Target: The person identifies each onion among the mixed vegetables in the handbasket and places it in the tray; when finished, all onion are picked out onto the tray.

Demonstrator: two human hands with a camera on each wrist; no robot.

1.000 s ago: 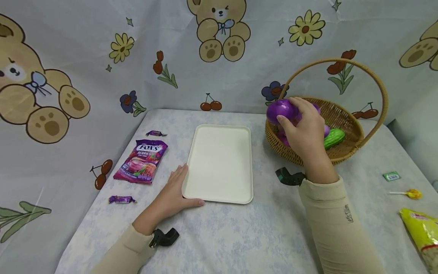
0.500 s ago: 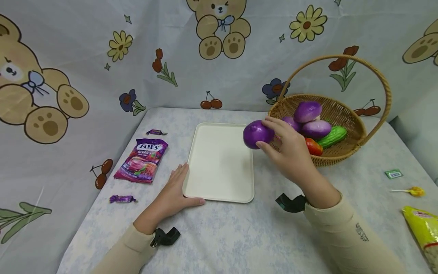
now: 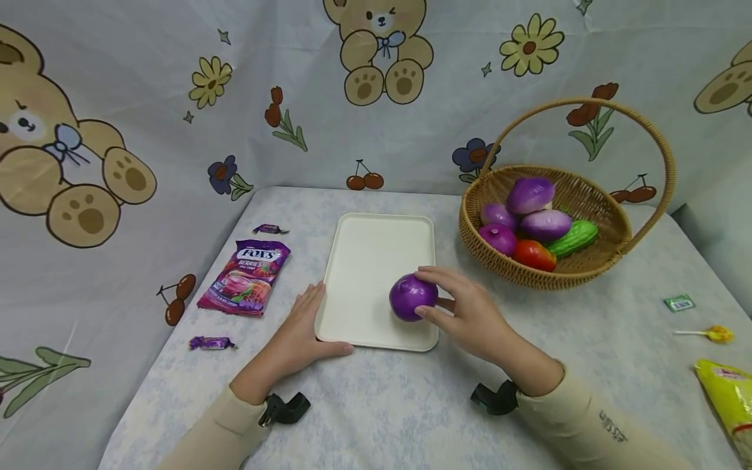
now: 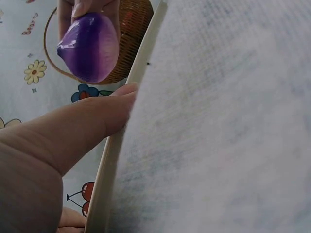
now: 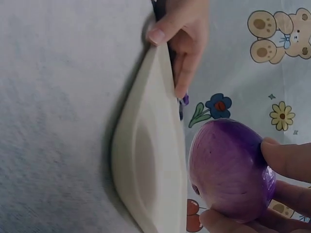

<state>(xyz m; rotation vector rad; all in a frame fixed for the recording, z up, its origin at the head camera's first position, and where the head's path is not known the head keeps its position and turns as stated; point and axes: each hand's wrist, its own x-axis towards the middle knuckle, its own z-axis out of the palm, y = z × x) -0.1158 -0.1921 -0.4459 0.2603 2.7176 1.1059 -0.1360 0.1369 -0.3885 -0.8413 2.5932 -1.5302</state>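
My right hand [image 3: 470,316] pinches a shiny purple onion [image 3: 414,297] between thumb and fingers. The onion is above the front right part of a white rectangular tray [image 3: 370,261], and the right wrist view shows it apart from the tray's surface. At the tray's front left corner rests my left hand [image 3: 299,333], its thumb along the front edge and its fingers along the left side. In the left wrist view the thumb [image 4: 92,114] touches the tray's rim [image 4: 109,160]. Those other fingers are mostly hidden there.
A wicker basket [image 3: 587,277] with a tall handle stands back right, holding several purple vegetables [image 3: 546,225], a tomato [image 3: 534,255] and a bumpy green vegetable [image 3: 574,239]. Left lie a candy bag [image 3: 245,277] and wrapped candies [image 3: 211,343]; right, a lollipop [image 3: 718,334] and a yellow bag [image 3: 728,398].
My right hand has carried the onion out of the basket, leftward and toward me, to above the tray. The left hand has stayed at the tray's corner.
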